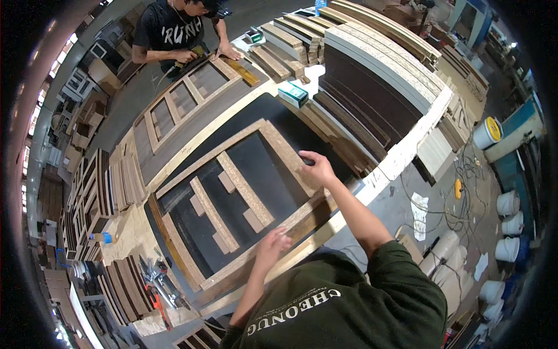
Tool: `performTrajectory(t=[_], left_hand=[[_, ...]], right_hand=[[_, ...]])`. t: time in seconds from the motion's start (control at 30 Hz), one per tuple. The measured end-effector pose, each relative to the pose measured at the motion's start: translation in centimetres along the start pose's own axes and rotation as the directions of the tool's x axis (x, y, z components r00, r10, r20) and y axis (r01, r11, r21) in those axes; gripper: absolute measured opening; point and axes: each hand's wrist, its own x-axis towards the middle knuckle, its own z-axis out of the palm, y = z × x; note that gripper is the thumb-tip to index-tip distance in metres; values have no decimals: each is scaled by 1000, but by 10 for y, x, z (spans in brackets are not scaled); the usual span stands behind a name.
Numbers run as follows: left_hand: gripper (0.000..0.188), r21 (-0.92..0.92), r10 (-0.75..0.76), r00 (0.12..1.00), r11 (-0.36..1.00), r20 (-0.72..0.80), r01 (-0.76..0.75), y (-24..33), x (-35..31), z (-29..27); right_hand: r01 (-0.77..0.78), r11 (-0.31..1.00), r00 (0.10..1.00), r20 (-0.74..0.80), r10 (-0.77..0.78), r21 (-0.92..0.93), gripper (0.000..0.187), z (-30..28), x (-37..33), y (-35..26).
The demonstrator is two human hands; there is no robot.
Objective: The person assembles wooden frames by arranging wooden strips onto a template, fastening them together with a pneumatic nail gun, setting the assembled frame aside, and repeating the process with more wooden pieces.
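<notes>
A rectangular frame of particle-board strips [203, 161] lies on a black panel [279, 110] in front of me. Inside it are two loose-looking crosspieces [244, 189] with small blocks [254, 220] set along their sides. My right hand [318, 169] is at the outer edge of the frame's right-hand strip [286, 152], thumb and forefinger apart; whether it touches the strip is unclear. Over the near strip [244, 262] is my left hand [272, 249], fingers stretched out and slightly blurred. Nothing shows in either hand.
Across the table a co-worker [174, 35] holds a power tool [197, 53] over a similar frame [174, 107]. Stacked boards [378, 64] and a green-and-white box [293, 94] stand to the right. Hand tools [160, 282] lie at lower left. Cables [465, 186] trail on the right-hand floor.
</notes>
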Motion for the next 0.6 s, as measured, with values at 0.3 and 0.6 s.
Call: performTrajectory(t=[0.3, 0.6], left_hand=[[46, 878, 530, 845, 436, -73, -198, 14, 29, 21], [48, 901, 372, 924, 424, -83, -89, 12, 55, 36]], right_hand=[[79, 993, 982, 179, -63, -83, 55, -16, 22, 35], [27, 985, 965, 262, 19, -171, 49, -38, -14, 28]])
